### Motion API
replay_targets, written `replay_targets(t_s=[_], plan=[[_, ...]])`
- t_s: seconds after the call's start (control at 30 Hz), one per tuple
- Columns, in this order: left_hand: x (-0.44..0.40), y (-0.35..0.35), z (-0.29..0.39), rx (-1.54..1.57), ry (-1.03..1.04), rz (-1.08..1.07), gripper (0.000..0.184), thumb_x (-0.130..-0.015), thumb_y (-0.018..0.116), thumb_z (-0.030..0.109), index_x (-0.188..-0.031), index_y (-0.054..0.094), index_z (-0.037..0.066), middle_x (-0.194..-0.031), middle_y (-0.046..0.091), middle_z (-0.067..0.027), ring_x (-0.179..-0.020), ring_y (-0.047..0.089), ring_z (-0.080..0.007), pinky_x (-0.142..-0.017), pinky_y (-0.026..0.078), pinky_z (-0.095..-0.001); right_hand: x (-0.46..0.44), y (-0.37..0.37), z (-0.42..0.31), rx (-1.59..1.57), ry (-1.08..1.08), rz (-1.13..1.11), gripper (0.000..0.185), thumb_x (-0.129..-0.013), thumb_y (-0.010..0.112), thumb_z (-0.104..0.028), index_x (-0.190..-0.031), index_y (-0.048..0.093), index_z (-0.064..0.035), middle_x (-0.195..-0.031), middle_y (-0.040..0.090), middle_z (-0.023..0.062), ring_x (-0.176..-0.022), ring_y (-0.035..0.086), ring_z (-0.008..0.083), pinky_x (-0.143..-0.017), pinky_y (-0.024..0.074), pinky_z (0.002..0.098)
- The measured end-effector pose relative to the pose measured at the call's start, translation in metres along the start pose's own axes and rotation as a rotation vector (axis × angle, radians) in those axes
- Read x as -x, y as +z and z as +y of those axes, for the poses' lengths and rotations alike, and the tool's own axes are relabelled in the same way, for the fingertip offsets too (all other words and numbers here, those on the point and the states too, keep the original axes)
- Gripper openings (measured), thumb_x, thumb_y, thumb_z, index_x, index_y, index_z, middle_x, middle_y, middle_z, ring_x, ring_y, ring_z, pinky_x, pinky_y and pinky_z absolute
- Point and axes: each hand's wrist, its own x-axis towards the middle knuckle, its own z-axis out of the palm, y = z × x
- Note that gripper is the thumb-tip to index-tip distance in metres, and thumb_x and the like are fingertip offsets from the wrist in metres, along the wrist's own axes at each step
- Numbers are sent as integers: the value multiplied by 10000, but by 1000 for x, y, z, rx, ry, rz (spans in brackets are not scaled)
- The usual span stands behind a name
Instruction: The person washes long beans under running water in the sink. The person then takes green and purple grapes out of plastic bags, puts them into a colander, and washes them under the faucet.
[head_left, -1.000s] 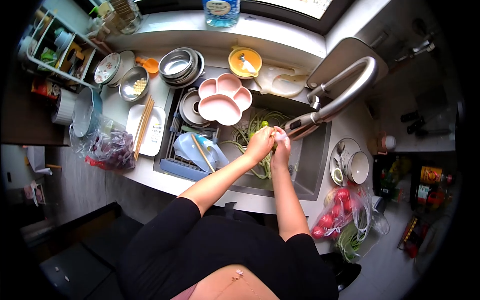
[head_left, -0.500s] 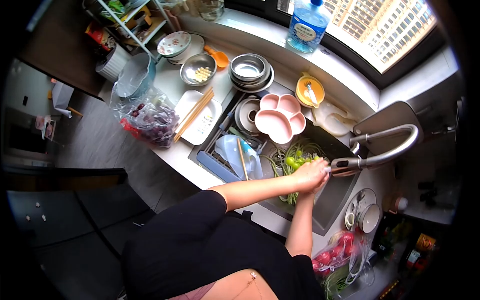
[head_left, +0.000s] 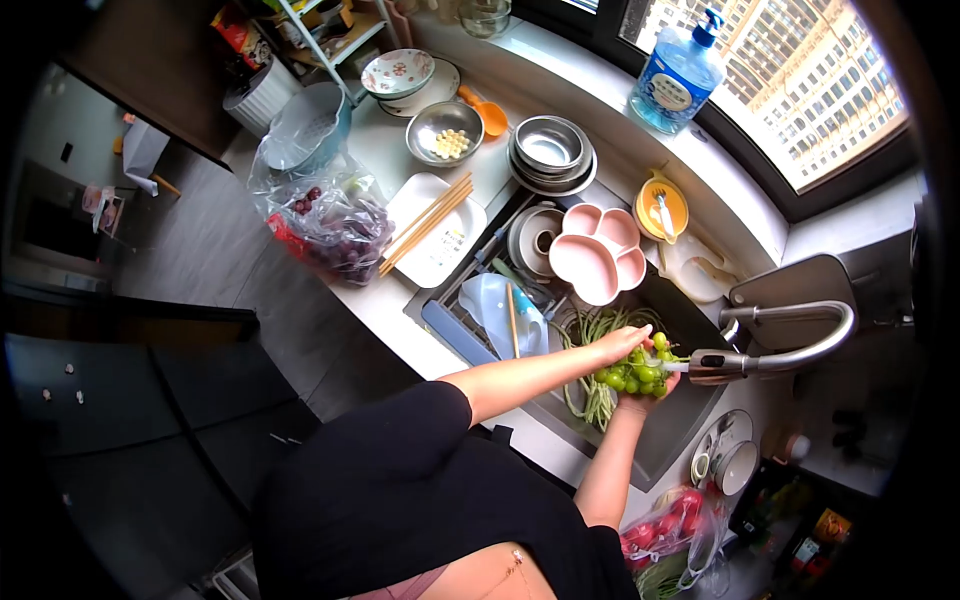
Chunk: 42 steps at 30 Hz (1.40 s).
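Observation:
A bunch of green grapes (head_left: 636, 378) lies in my right hand (head_left: 640, 402), whose fingers curl around its underside. My left hand (head_left: 622, 344) rests along the other side of the bunch, fingers stretched out and touching the grapes. From the faucet's spray head (head_left: 715, 366), just to the right, water runs onto the fruit. Below the hands, long green beans (head_left: 597, 400) lie in the grey sink (head_left: 672, 432), partly hidden by my arms.
A pink divided plate (head_left: 585, 270) and a blue-grey dish rack (head_left: 455, 333) stand at the sink's left. Further left are chopsticks on a white tray (head_left: 440, 250), a bag of dark grapes (head_left: 345, 235) and steel bowls (head_left: 552, 145). Bagged red produce (head_left: 665, 525) lies at the near right.
My hands, earlier close together over the grapes, have moved apart, and the bunch now shows between them under the water. The camera view has shifted, moving the counter items rightward.

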Motion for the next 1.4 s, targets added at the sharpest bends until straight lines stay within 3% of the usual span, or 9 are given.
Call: replay_targets(t_s=[0.2, 0.27, 0.4, 0.6, 0.7, 0.83, 1.0, 1.2, 1.4], plan=[[45, 15, 34, 303, -458, 138, 657, -815, 441, 645, -1295, 355, 205, -1304, 408, -24, -1091, 495, -236, -803, 432, -565, 3, 8, -7, 18, -78, 30, 524, -814, 406, -444, -1107, 552, -34, -957, 592, 130, -924, 556, 284, -901, 417, 441], [41, 17, 43, 531, -452, 164, 589, -810, 508, 594, -1230, 402, 195, -1140, 494, -40, -1017, 541, -195, -699, 512, -460, -5, -14, -15, 114, -44, 76, 499, -798, 442, -426, -1118, 545, -57, -1057, 582, 117, -992, 549, 288, -916, 416, 438], [5, 4, 4, 272, -79, 331, 406, -831, 576, 425, -1037, 562, 76, -920, 544, -57, -836, 550, -129, -700, 462, -262, 13, 13, -19, 105, -76, 79, 478, -795, 469, -388, -1159, 540, -87, -1114, 584, 86, -1048, 535, 266, -935, 407, 429], [21, 47, 9, -520, 524, 341, 371, -803, 626, 259, -1097, 541, 50, -1040, 504, -151, -953, 527, -290, -828, 437, -359, 3, -18, -26, -23, -119, -60, 568, -802, 405, -430, -1213, 506, -51, -1188, 543, 105, -1114, 494, 260, -1000, 342, 428], [36, 45, 23, -637, 532, 223, 296, -846, 568, 209, -1092, 520, 51, -1029, 496, -179, -948, 518, -352, -835, 427, -393, -7, -45, -30, 24, -78, -42, 603, -825, 404, -488, -1225, 485, -44, -1188, 529, 114, -1104, 495, 270, -983, 360, 412], [25, 33, 11, -432, 93, 474, 306, -897, 485, 315, -895, 528, 12, -912, 566, -199, -910, 534, -373, -777, 426, -398, -3, -29, -7, 85, 86, -49, 515, -863, 383, -464, -1181, 510, -80, -1155, 546, 104, -1084, 510, 254, -962, 384, 414], [7, 18, -5, 342, -235, 322, 348, -907, 448, 298, -961, 581, -19, -912, 613, -83, -838, 547, -139, -753, 429, -291, -6, 7, -4, 197, -200, 174, 423, -868, 472, -396, -1205, 464, -140, -1148, 555, 92, -1059, 529, 236, -937, 422, 427], [28, 28, 13, -319, 214, 279, 570, -882, 496, 306, -1313, 330, -27, -1331, 360, -240, -1259, 337, -332, -1043, 272, -370, -20, -32, -28, 190, -60, -147, 441, -900, 378, -401, -1175, 520, -87, -1175, 557, 108, -1066, 532, 268, -912, 440, 427], [91, -70, 80, -889, 294, 202, 474, -836, 565, 278, -1220, 472, 17, -1265, 445, -227, -1209, 404, -340, -1021, 311, -384, -1, -12, -11, 93, -22, -80, 454, -901, 376, -420, -1145, 547, -77, -1103, 598, 109, -964, 584, 272, -840, 484, 425]])
